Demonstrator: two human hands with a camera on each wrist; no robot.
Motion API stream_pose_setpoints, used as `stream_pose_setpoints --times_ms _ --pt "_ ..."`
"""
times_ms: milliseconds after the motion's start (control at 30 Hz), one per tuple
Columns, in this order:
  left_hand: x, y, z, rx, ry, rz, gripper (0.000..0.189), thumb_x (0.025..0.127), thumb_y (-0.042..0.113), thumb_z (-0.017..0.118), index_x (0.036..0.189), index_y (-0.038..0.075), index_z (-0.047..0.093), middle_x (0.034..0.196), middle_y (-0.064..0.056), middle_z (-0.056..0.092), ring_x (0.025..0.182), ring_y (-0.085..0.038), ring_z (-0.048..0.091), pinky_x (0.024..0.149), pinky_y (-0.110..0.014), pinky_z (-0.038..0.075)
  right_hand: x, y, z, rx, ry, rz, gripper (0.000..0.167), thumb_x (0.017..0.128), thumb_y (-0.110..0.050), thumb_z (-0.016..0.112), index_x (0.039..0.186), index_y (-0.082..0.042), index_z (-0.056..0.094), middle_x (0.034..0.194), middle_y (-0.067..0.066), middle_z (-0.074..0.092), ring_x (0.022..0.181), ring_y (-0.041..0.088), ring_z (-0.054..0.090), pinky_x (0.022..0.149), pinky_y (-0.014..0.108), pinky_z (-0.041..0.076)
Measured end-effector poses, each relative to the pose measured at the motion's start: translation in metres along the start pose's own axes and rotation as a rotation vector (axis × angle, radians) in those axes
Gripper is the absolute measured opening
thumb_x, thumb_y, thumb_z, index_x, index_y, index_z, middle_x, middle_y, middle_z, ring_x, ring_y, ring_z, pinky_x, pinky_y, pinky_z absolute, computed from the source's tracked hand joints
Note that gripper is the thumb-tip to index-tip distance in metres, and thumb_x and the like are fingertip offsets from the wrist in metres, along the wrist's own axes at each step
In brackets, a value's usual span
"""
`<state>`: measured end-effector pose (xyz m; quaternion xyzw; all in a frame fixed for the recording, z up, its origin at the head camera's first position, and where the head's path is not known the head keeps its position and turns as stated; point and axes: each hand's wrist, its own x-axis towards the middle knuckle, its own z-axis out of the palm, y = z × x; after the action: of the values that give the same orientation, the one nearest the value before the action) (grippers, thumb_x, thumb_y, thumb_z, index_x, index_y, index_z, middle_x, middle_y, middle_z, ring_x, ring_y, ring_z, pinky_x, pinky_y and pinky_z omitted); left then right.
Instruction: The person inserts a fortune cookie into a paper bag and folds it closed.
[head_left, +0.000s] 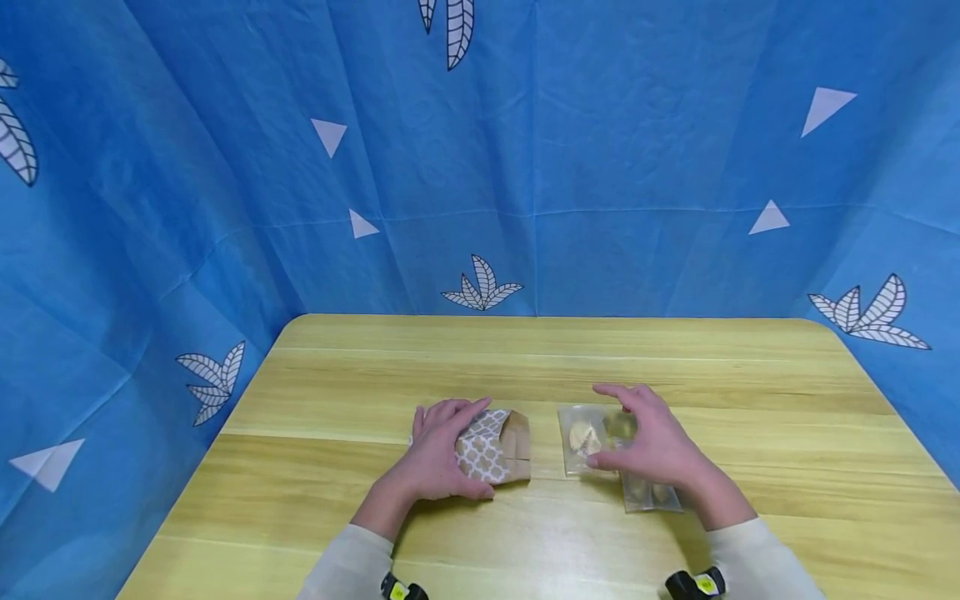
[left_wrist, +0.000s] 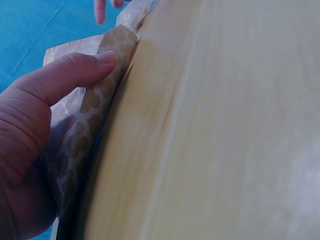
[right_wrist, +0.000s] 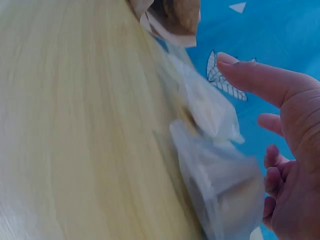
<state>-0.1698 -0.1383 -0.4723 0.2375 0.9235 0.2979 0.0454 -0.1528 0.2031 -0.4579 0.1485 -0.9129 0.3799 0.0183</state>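
A brown paper bag [head_left: 480, 450] with a white lattice pattern lies on its side, its mouth facing right. My left hand [head_left: 433, 458] grips it from the left, the thumb along its near side and the fingers at the far side. In the left wrist view the thumb [left_wrist: 82, 70] presses on the patterned paper. To the right lie several clear plastic packets; one packet [head_left: 576, 414] holds a pale, rounded piece, and a nearer packet [head_left: 641, 497] is partly covered by my right hand [head_left: 660, 442]. That hand hovers over the packets, thumb and fingers spread, nothing between them.
The things lie on a light wooden table [head_left: 345, 375] with rounded far corners. Behind it and to the left hangs a blue curtain [head_left: 600, 150] printed with leaves and white triangles. A bare strip of wood separates the bag from the packets.
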Motion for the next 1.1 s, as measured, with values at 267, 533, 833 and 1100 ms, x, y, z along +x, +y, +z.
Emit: stream_pose_setpoints --times_ms 267,533,833,1100 --pt "0.000 0.001 0.000 -0.002 -0.003 0.000 0.122 0.051 0.051 0.094 0.156 0.031 0.035 0.145 0.000 0.042 0.140 -0.024 0.026 0.113 -0.062 -0.006 -0.001 0.010 0.001 -0.073 -0.041 0.008 0.109 0.054 -0.051 0.095 0.147 -0.017 0.049 0.100 0.006 0.046 0.089 0.023 0.041 0.071 0.036 0.037" --pt "0.001 0.001 0.001 0.004 -0.003 0.010 0.123 0.050 0.053 0.093 0.156 0.031 0.035 0.146 0.000 0.042 0.140 -0.024 0.027 0.113 -0.062 -0.006 -0.002 0.013 0.001 -0.123 -0.069 0.031 0.109 0.053 -0.051 0.096 0.147 -0.021 0.049 0.100 0.004 0.045 0.089 0.022 0.038 0.070 0.036 0.033" --pt "0.002 0.000 0.001 0.001 -0.005 0.012 0.123 0.051 0.053 0.093 0.157 0.031 0.034 0.146 -0.001 0.042 0.140 -0.024 0.026 0.113 -0.062 -0.006 0.001 0.011 0.001 -0.177 -0.076 0.010 0.108 0.052 -0.046 0.096 0.146 -0.021 0.050 0.096 0.003 0.046 0.085 0.021 0.039 0.069 0.036 0.032" --pt "0.001 0.001 0.000 -0.009 -0.010 0.005 0.122 0.052 0.053 0.093 0.157 0.031 0.034 0.146 0.000 0.042 0.140 -0.023 0.026 0.113 -0.061 -0.006 0.001 0.012 0.004 -0.183 -0.073 0.014 0.098 0.053 -0.046 0.095 0.140 -0.021 0.056 0.095 0.000 0.047 0.084 0.020 0.040 0.072 0.037 0.033"
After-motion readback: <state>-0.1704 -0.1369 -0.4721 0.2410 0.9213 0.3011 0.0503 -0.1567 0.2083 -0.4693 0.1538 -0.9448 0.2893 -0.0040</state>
